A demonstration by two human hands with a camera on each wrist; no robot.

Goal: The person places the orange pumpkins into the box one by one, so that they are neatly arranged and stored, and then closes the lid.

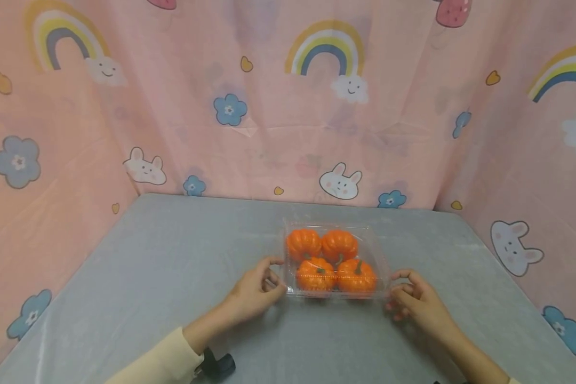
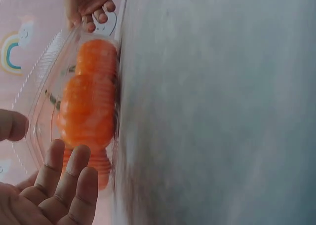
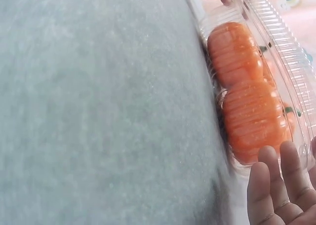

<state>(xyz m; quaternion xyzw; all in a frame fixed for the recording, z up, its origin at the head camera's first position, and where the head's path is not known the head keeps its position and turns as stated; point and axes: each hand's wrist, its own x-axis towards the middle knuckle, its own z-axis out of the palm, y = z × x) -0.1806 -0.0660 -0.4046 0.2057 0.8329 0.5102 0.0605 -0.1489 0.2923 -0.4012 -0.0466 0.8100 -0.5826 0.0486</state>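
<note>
A clear plastic clamshell box (image 1: 337,294) lies on the grey tabletop, with several small orange pumpkins (image 1: 357,276) inside it. My left hand (image 1: 256,288) is at the box's left side, thumb by the front-left corner. In the left wrist view, the thumb stands apart from the loosely extended fingers (image 2: 79,185) beside the plastic wall. At the opposite end, my right hand (image 1: 420,304) has its fingertips at the front-right corner. The right wrist view has those fingers (image 3: 291,170) fairly straight against or just beside the box; exact contact is unclear.
Grey cloth covers the table (image 1: 139,282). Behind it and along both sides hangs a pink curtain (image 1: 269,144) printed with rainbows, rabbits and flowers. A dark strapped device (image 1: 218,366) sits at the left wrist, below the pale sleeve (image 1: 160,357).
</note>
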